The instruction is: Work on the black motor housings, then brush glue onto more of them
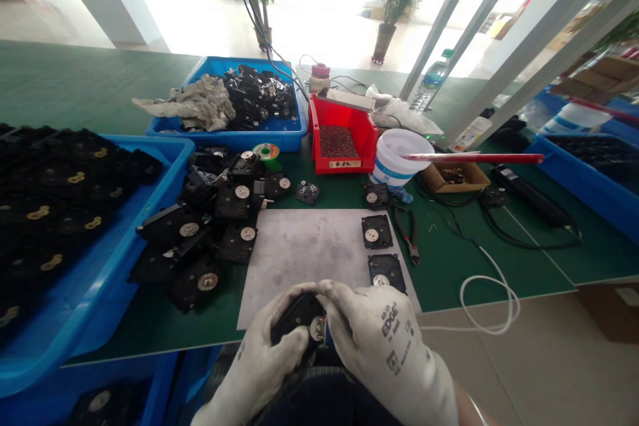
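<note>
Head view: our gloved left hand grips a black unit with a silver disc, at the near edge of a white sheet. Our right hand curls against the unit's right side; whether it pinches anything, we cannot tell. Similar units line the sheet's right edge, pliers just beside.

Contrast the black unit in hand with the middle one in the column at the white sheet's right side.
Held unit: in left hand, right hand beside it; middle unit: flat on white sheet.
Held unit: partly covered; middle unit: unobstructed.
Both: black housing, silver disc.
</note>
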Available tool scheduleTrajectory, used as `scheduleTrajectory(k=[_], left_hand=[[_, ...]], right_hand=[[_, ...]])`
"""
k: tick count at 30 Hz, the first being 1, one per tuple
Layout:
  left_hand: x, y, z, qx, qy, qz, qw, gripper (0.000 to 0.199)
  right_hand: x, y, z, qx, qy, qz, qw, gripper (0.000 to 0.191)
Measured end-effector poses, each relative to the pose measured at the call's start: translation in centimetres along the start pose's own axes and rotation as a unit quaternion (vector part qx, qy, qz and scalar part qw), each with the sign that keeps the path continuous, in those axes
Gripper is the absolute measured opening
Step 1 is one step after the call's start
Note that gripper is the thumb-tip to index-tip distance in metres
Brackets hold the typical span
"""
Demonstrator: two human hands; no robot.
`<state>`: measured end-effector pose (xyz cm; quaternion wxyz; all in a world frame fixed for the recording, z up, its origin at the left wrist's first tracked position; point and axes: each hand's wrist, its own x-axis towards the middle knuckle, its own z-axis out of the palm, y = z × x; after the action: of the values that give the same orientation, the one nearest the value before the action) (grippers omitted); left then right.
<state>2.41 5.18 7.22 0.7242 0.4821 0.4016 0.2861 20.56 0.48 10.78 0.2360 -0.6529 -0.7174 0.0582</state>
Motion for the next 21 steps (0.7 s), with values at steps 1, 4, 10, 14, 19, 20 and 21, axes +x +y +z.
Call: scheduleTrajectory(k=[1, 4, 10, 14, 19, 20, 21], left_hand=[[0.03, -0.05, -0.02, 0.003, 0.001, 0.0, 1.0, 0.051], [0.16, 0.05, 0.0, 0.002, -0.002, 0.002, 1.0, 0.051], [0.6, 0.42, -0.17, 0.02, -0.015, 0.01, 1.0, 0.046], [0.58, -0.02, -0.39, 0.033, -0.02, 0.013, 0.999, 0.048], [0.19, -0.3, -0.2, 0.022, 0.0, 0.0, 1.0, 0.047], [0.13, -0.26, -0.15, 0.018, 0.004, -0.001, 1.0, 0.047], [0.08, -0.21, -0.12, 0.016, 0.006, -0.001, 1.0, 0.048]], right_hand=[[0.01, 0.01, -0.01, 0.001, -0.001, 0.004, 1.0, 0.025], [0.02, 0.01, -0.05, 0.001, -0.001, 0.004, 1.0, 0.026], [-0.11, -0.01, -0.04, -0.002, 0.006, -0.013, 1.0, 0.026], [-0.06, -0.04, 0.02, -0.006, 0.01, -0.007, 1.0, 0.025], [0.0, -0.08, 0.0, -0.01, 0.018, -0.013, 1.0, 0.026], [0.0, -0.06, 0.0, -0.011, 0.017, -0.012, 1.0, 0.026], [-0.01, -0.02, 0.01, -0.012, 0.014, -0.011, 1.0, 0.026]])
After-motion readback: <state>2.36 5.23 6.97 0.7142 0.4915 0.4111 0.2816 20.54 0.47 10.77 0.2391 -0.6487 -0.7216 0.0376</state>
